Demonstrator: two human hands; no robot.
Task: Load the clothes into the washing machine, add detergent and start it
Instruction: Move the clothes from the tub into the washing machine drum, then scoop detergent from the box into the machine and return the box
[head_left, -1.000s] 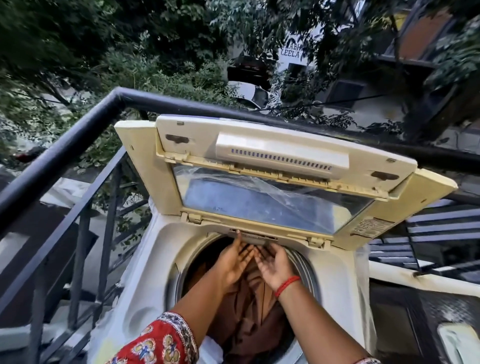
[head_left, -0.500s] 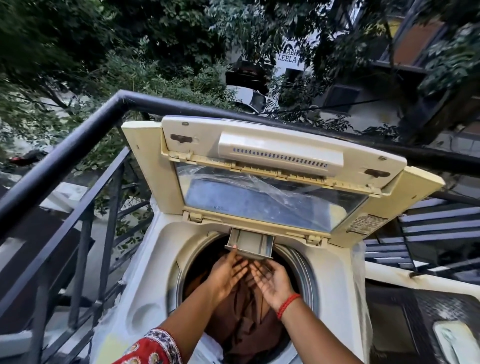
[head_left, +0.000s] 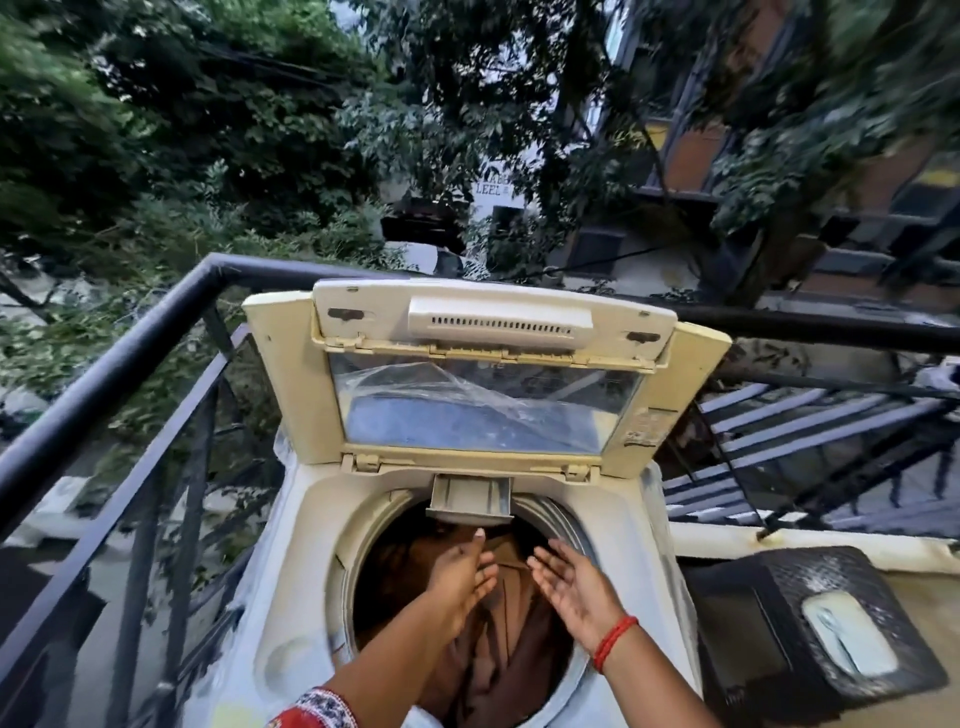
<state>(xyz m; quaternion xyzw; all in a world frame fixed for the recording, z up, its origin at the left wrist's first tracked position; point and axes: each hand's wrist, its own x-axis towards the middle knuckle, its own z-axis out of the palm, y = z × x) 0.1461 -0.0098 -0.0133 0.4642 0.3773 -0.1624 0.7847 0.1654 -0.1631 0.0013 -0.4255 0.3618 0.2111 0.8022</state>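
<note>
1. Head view, the only view. Top-load washing machine (head_left: 306, 525) stands centre frame on a balcony, cream body, drum mouth facing up.
2. Lid (head_left: 483, 384) is raised and folded at the machine's 12 o'clock, approx. upright; clear window panel w/ crinkled plastic film behind it.
3. Detergent drawer (head_left: 470, 500) sits at 12 o'clock on the drum rim, directly below the lid hinge, pulled out over the opening. Drawer contents: cannot tell.
4. Clothes (head_left: 498, 613), brown fabric, lie inside the drum, filling the visible part of the opening. A white item shows at 6 o'clock on the rim, partly hidden by the arms.
5. Left hand (head_left: 460, 577) is over the drum, approx. centre of the opening, fingers extended and pointing toward 12 o'clock, spread flat. It grips nothing. Fingertip lies just below the drawer front; contact cannot be told due to motion blur.
6. Right hand (head_left: 571, 587) is over the drum at approx. 3 o'clock from the left hand, palm turned up and inward, fingers loosely splayed, nothing in it. Red thread band (head_left: 613, 642) on the wrist.
7. Hands are near each other, not touching.
8. Red patterned sleeve (head_left: 317, 709) on the left arm at frame bottom.
9. Black railing (head_left: 104, 374) runs past the machine at 9 and 12 o'clock.
10. Dark textured box (head_left: 831, 592) w/ pale oval insert sits at the machine's 3 o'clock, just beside it.
</note>
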